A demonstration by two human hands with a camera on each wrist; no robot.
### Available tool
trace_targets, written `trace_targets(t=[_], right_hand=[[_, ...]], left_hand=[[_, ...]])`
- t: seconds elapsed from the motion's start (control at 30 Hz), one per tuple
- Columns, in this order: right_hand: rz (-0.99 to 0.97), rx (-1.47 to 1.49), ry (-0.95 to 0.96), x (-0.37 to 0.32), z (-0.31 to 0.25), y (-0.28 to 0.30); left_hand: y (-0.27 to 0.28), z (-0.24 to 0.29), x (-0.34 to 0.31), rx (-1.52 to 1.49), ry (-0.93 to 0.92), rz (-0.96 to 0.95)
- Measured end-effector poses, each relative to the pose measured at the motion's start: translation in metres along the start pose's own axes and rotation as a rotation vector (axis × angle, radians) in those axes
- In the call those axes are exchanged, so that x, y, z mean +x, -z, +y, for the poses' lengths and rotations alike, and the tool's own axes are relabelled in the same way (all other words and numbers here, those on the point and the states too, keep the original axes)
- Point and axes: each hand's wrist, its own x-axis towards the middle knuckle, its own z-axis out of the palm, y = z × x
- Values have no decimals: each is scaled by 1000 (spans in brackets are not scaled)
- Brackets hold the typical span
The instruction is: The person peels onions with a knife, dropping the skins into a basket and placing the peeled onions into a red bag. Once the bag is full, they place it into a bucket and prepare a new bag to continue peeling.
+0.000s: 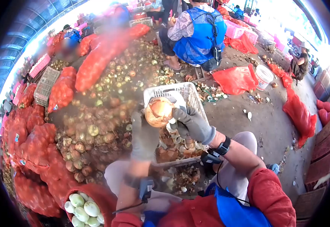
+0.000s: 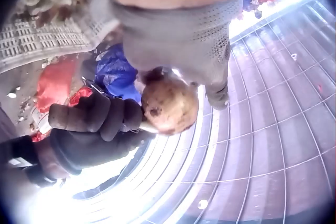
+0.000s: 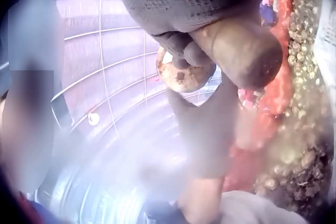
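A brown-skinned onion (image 1: 159,112) is held up over a white plastic basket (image 1: 190,90), its papery skin partly torn. My gloved left hand (image 1: 144,134) grips the onion from the left, blurred in the head view. From the other side my gloved right hand (image 1: 195,124) has its thumb and fingertips right at the onion. The right fingers also curl round a thick wooden handle (image 3: 247,50) of a tool, whose working end is hidden. In the left wrist view the onion (image 2: 170,103) sits between both hands. Loose brown peelings (image 1: 176,153) lie in the basket.
Many onions (image 1: 108,109) cover the floor ahead and left. Red mesh sacks (image 1: 34,147) are stacked at left; one open sack holds peeled white onions (image 1: 81,208). A person in a blue vest (image 1: 199,36) sits ahead, near a red bag (image 1: 236,79) and white bucket (image 1: 264,76).
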Motion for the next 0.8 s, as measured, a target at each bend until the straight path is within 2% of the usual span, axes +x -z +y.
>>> trace_targets(t=[0.03,0.07,0.1,0.13,0.17,0.2,0.23,0.27,0.33,0.37,0.43,0.47,0.5,0.57,0.6,0.67,0.73,0.77,0.8], right_hand=[[-33,-48,28,2,0,5],[-68,-95,56,4,0,8],[58,-193,24,3,-6,1],[60,-193,28,8,-5,8],[93,-346,136,18,1,20],[147,-505,201,21,5,26],[213,-667,259,24,8,33],[227,-663,253,25,12,37],[282,-855,381,28,20,42],[269,-897,361,22,9,36],[260,-837,332,14,0,30],[245,-780,325,14,-1,30],[217,-712,290,13,-3,30],[159,-570,185,9,-12,28],[144,-587,230,-1,-28,11],[100,-576,168,-9,-55,-10],[-11,-585,213,-5,-78,-26],[34,-582,72,-9,-95,-35],[11,-510,217,10,-90,-28]], left_hand=[[-7,2,-3,8,39,-77],[-6,1,-6,9,39,-78],[-4,0,-10,98,59,-98],[-5,-2,-10,187,79,-121],[-19,5,-8,194,46,-37],[-20,7,-5,193,54,-40],[-18,10,-2,477,1,-74],[-18,10,0,757,-50,-110],[-19,8,-2,770,-44,-50],[-6,7,0,845,-78,-45],[6,8,3,1019,-116,2],[7,9,5,1014,-110,5],[9,9,6,1180,-207,-12],[14,11,5,1301,-250,7],[23,12,7,1436,-372,-15],[33,9,8,1270,-218,22],[71,-6,15,1209,-159,-2],[61,-8,11,1069,-78,15],[49,-10,7,928,-2,42]])
